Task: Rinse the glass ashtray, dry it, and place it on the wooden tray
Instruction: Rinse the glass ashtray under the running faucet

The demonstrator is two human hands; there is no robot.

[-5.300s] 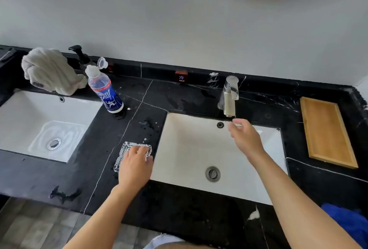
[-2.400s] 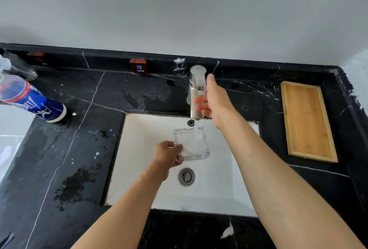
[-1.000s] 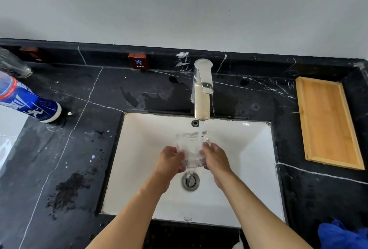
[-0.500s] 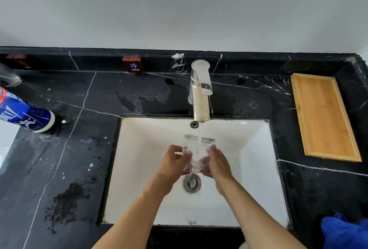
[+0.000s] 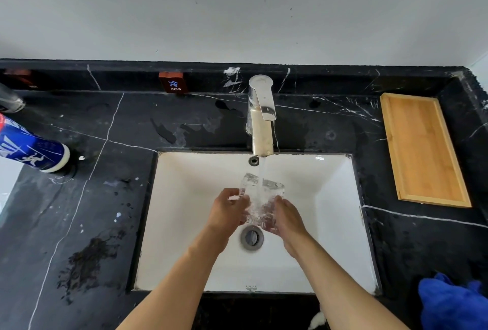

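The clear glass ashtray (image 5: 260, 197) is tilted up on edge over the white sink (image 5: 190, 224), directly under the running water from the steel tap (image 5: 261, 115). My left hand (image 5: 228, 209) grips its left side and my right hand (image 5: 286, 217) grips its right side, both just above the drain (image 5: 251, 237). Water splashes over the glass and blurs its lower edge. The wooden tray (image 5: 422, 150) lies flat on the black counter at the right, with nothing on it.
A blue cloth (image 5: 454, 303) lies at the counter's front right corner. A blue-labelled bottle (image 5: 31, 150) stands at the left edge near a second basin. The black marble counter (image 5: 79, 210) carries wet patches left of the sink. A "COLD" tag (image 5: 173, 83) sits on the backsplash.
My left hand carried the ashtray from the counter into the sink, my right hand turned the tap on, then joined it. Over the last second both hands keep the ashtray under the stream, tilting it slightly.
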